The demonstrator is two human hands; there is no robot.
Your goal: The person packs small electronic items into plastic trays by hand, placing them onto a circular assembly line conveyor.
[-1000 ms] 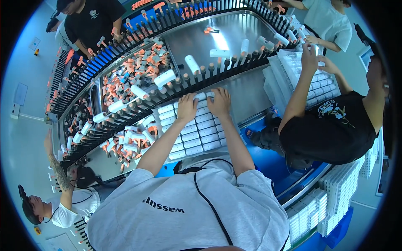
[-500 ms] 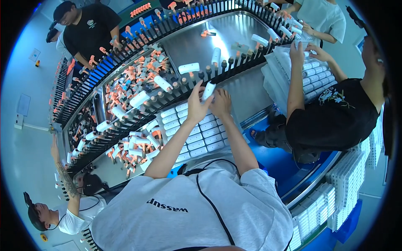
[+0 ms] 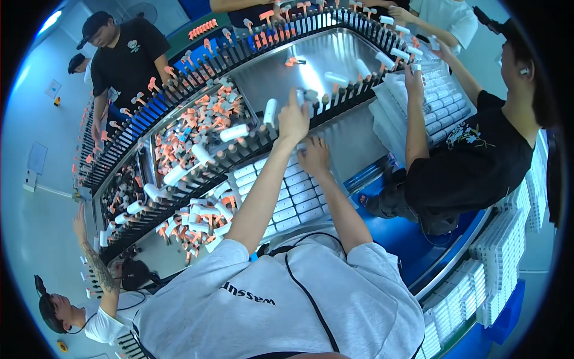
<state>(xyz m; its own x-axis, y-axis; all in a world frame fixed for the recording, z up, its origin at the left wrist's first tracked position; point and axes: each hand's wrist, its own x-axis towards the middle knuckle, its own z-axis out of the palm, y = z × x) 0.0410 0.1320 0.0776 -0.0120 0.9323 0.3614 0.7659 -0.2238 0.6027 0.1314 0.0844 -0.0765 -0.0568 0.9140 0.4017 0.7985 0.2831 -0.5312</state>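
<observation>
My left hand is stretched out over the rail of upright pegs, its index finger and thumb on either side of a white rounded casing. Motion blurs that piece, but the fingers seem to pinch it. Lower and to the right, my right hand bends its fingers down at the upper edge of a tray of white casings. A small white end of another casing shows beside its fingertips; the rest of it lies hidden under the hand.
Left of the tray is a heap of orange and white parts. Beyond the pegs lie a bin of orange and grey parts and a metal tray. At right, a co-worker in black handles casings over another filled tray.
Both hands were together at one white casing above the tray. My left hand has since moved up and away to the pegs, while my right hand has come down slightly at the tray's edge.
</observation>
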